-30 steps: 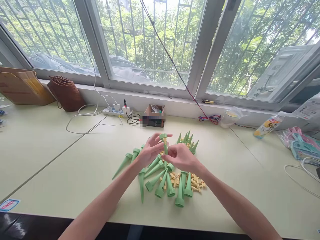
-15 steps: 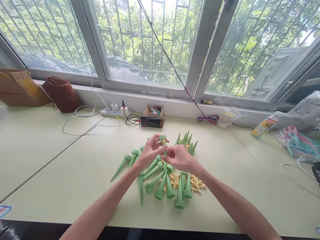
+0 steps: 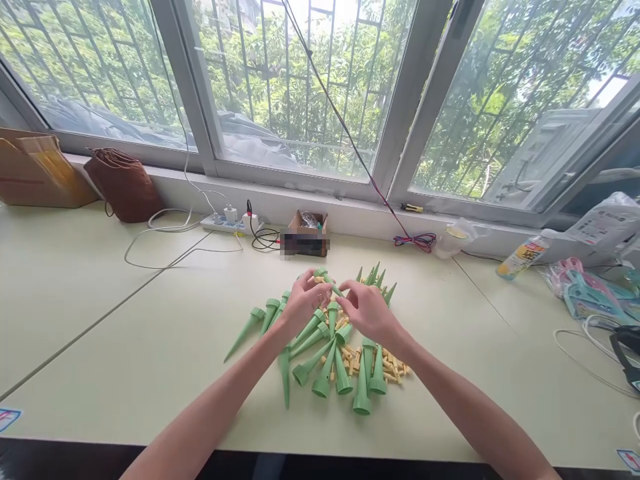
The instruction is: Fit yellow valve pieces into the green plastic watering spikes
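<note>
— What's nearest?
— The spike pile [image 3: 325, 367] and yellow pegs [image 3: 393, 367] on the table [image 3: 150, 347].
— The hands?
— Left hand [image 3: 301, 303] pinches a green spike [image 3: 327, 279] above the pile. Right hand [image 3: 369, 312], fingers loose, waits just beside its tip. Small box [image 3: 306, 233] beyond.

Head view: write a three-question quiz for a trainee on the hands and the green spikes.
1. True or false: the left hand holds a green spike.
2. The small yellow pieces lie: A in a bowl; B on the table among lying spikes; C on the floor.
3. Fill in: the brown bag sits at the table's far ___ side.
Key: 1 true; 2 B; 3 left.
</note>
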